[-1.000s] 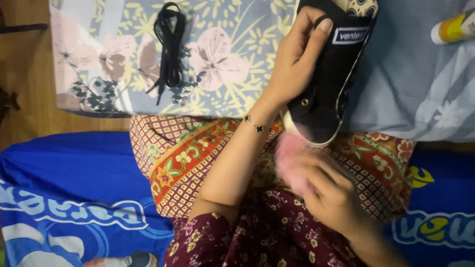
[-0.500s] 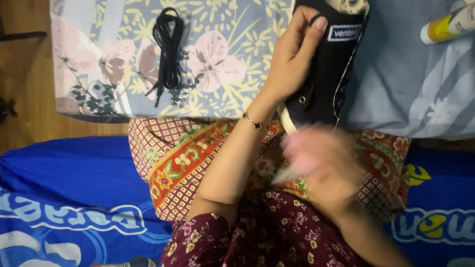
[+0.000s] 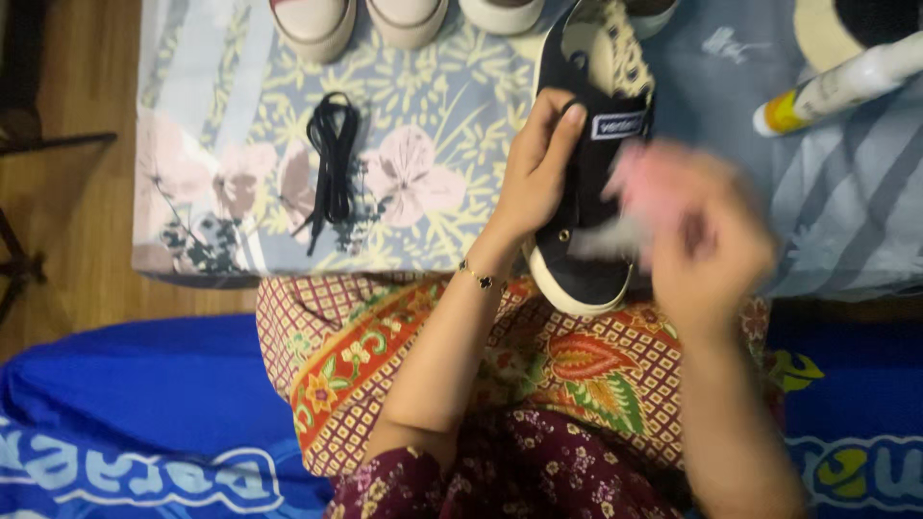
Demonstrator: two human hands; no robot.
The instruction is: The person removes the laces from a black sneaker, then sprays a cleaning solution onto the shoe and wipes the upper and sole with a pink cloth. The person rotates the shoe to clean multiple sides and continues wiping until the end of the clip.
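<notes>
head view: one black sneaker, toe toward the lap, is gripped by the left hand, fingers curled around its side. the blurred right hand pinches something pink, touching the shoe's right. one black lace bundle lies well left of the fingers on the floral cloth; one bottle upper right.

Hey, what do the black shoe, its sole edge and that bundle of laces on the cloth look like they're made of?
The black shoe, held by the left hand, looks like matte woven canvas: no shine, and a metal eyelet glints near the toe. Its pale sole edge seems to be smooth rubber. The black laces look like flat woven cord, limp and folded in loops.
</notes>
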